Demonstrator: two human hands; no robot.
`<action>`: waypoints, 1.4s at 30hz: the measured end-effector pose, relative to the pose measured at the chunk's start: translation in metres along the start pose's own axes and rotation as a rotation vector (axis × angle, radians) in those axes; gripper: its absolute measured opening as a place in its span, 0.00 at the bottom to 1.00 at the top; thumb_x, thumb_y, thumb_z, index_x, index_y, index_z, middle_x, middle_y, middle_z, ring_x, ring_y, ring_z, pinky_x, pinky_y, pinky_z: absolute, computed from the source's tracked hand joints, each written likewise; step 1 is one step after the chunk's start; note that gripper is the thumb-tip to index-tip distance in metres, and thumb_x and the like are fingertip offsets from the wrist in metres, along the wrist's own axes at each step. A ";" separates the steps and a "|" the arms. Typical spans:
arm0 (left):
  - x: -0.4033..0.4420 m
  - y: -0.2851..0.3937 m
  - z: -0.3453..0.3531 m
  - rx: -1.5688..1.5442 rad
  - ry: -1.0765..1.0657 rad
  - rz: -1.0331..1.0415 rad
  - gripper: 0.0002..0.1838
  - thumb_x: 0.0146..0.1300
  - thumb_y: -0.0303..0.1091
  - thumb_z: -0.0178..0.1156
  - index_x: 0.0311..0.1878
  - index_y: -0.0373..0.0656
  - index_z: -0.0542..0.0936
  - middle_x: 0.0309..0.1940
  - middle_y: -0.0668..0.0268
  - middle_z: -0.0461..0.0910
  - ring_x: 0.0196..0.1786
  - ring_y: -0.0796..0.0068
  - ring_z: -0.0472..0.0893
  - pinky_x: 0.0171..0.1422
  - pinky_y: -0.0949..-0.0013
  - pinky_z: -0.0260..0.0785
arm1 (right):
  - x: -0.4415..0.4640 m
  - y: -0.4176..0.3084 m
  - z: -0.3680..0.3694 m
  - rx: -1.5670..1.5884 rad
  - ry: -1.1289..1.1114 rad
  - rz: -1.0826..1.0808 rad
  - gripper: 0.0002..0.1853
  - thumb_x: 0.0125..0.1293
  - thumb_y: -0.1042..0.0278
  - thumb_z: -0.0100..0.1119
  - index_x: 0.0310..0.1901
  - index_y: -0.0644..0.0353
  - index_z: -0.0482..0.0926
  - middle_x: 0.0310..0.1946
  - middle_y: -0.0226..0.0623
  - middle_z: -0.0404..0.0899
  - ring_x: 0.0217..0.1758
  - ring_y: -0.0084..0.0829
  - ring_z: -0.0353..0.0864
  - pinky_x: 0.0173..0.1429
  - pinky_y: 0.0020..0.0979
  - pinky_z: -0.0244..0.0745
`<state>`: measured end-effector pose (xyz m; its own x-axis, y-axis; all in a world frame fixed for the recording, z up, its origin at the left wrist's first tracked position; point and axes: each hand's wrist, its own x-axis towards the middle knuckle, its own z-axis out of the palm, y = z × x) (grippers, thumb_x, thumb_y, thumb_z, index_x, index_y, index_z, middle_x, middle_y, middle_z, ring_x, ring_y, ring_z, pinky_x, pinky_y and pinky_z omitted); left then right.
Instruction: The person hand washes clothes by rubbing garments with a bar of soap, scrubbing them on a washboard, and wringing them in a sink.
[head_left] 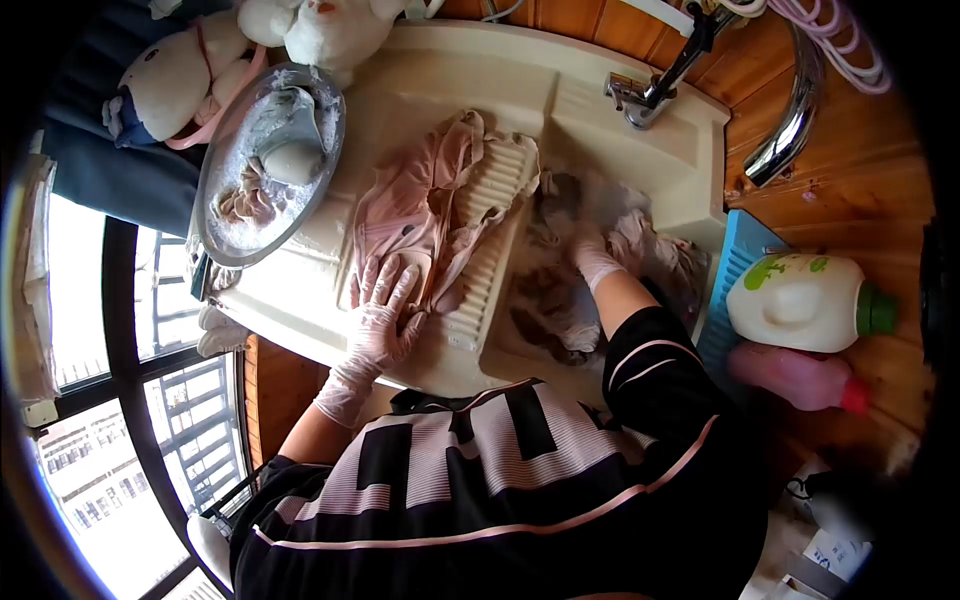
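Note:
A wet pink garment (400,205) is spread over the ribbed washboard (487,215) part of the cream sink. My left hand (378,318), in a thin translucent glove, lies on the garment's lower end with its fingers spread. To the right, my right hand (592,255), gloved too, reaches down into the basin's cloudy water among soaked cloths. Its fingers are hidden by the water and fabric. Pale pink cloth (650,245) lies right of that hand, and darker brownish cloth (545,300) sits on its left.
An oval metal basin (212,225) with suds, a cup and cloth stands at the left, beside plush toys (335,35). A faucet (640,100) rises behind the sink. At right are a blue washboard (722,290), a white jug (795,303) and a pink bottle (790,376).

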<state>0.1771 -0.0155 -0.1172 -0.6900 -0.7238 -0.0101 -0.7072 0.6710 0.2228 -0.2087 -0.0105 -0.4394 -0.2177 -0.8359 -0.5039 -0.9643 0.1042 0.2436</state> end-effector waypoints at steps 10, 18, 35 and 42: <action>0.001 -0.005 0.005 -0.038 0.024 0.027 0.39 0.57 0.52 0.63 0.71 0.52 0.65 0.73 0.53 0.56 0.75 0.42 0.50 0.76 0.40 0.38 | -0.135 0.048 -0.101 2.049 -0.044 0.124 0.16 0.61 0.65 0.63 0.48 0.63 0.80 0.45 0.38 0.82 0.47 0.36 0.82 0.54 0.34 0.76; 0.006 -0.005 0.005 0.007 0.092 0.071 0.36 0.59 0.49 0.61 0.70 0.51 0.66 0.71 0.53 0.59 0.73 0.42 0.55 0.75 0.41 0.42 | -0.166 0.118 -0.163 1.313 0.501 0.316 0.18 0.57 0.67 0.66 0.49 0.61 0.79 0.42 0.48 0.83 0.44 0.44 0.83 0.56 0.38 0.76; 0.017 0.001 0.001 0.039 0.073 0.033 0.33 0.60 0.47 0.60 0.69 0.51 0.67 0.70 0.54 0.61 0.73 0.45 0.56 0.75 0.43 0.43 | -0.146 -0.003 -0.056 0.267 -0.310 -0.129 0.21 0.66 0.58 0.51 0.56 0.56 0.80 0.58 0.45 0.77 0.59 0.43 0.77 0.60 0.44 0.71; 0.021 0.000 0.005 0.052 0.079 0.019 0.33 0.61 0.47 0.59 0.69 0.51 0.67 0.71 0.55 0.61 0.74 0.46 0.55 0.75 0.43 0.44 | -0.157 -0.018 -0.073 0.301 -0.216 0.032 0.24 0.66 0.55 0.51 0.58 0.59 0.76 0.57 0.45 0.77 0.59 0.41 0.77 0.59 0.40 0.71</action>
<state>0.1618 -0.0301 -0.1219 -0.6901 -0.7202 0.0712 -0.7028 0.6904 0.1713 -0.1463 0.0793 -0.3038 -0.2441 -0.7000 -0.6711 -0.9507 0.3092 0.0233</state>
